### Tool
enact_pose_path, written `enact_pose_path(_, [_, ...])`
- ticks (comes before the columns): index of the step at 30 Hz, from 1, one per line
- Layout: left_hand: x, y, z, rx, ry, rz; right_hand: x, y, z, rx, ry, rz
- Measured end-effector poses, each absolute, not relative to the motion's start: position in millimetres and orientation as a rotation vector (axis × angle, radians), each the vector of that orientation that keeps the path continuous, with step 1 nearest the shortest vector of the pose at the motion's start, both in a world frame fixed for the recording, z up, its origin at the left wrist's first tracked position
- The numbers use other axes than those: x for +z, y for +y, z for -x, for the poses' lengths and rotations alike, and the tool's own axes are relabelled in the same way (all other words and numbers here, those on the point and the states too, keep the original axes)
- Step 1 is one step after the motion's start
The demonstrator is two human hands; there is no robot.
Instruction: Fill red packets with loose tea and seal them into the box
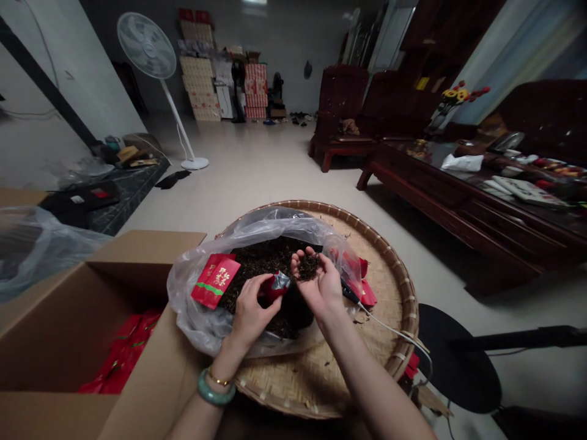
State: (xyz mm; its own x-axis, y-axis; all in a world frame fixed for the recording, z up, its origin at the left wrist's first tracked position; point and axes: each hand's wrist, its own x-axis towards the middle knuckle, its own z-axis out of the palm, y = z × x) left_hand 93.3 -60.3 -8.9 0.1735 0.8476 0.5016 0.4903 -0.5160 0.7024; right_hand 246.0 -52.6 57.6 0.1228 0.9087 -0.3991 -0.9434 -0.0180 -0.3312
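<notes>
My left hand [252,308] is closed around a small red packet [270,293], whose silver inner lining shows at its mouth. Palm up beside it, my right hand [321,287] cups a small heap of dark dried tea leaves [308,267]. Both hands are over a large clear plastic bag [190,327] filled with the same loose leaves. Red packets [215,280] with gold lettering and a green stripe lie on the leaves at the bag's left. The bag rests on a round woven bamboo tray [367,366].
At left stands a cardboard box [137,247] with several red packets [123,354] inside. A black device [350,291] with a white cable [389,330] lies on the tray's right. Beyond are a white fan [195,163], a dark wooden table [435,201] and a round black base [454,366].
</notes>
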Motion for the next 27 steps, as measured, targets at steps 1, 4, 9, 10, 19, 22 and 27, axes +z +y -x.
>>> enact_pose_path(1, [-8, -60, -95, 1.279, 1.266, -2.079, 62, -54, -244, 1.446, 0.019, 0.597])
enact_pose_path(4, [-8, -61, -101, 1.27, 1.273, -2.051, 69, -57, -236, 1.357, -0.122, 0.61])
enact_pose_path(9, [-8, -61, -105, 1.258, 1.291, -2.009, 65, -58, -226, 1.228, -0.287, 0.645])
enact_pose_path(10, [-7, -61, -106, 1.255, 1.293, -2.005, 63, -58, -224, 1.21, -0.311, 0.658])
enact_pose_path(19, [-9, -62, -106, 1.239, 1.299, -1.987, 55, -61, -219, 1.068, -0.576, 0.789])
enact_pose_path(22, [-10, -62, -105, 1.231, 1.31, -1.974, 51, -61, -221, 1.01, -0.709, 0.857])
enact_pose_path(27, [-11, -61, -105, 1.227, 1.313, -1.95, 42, -64, -222, 1.036, -0.833, 0.937])
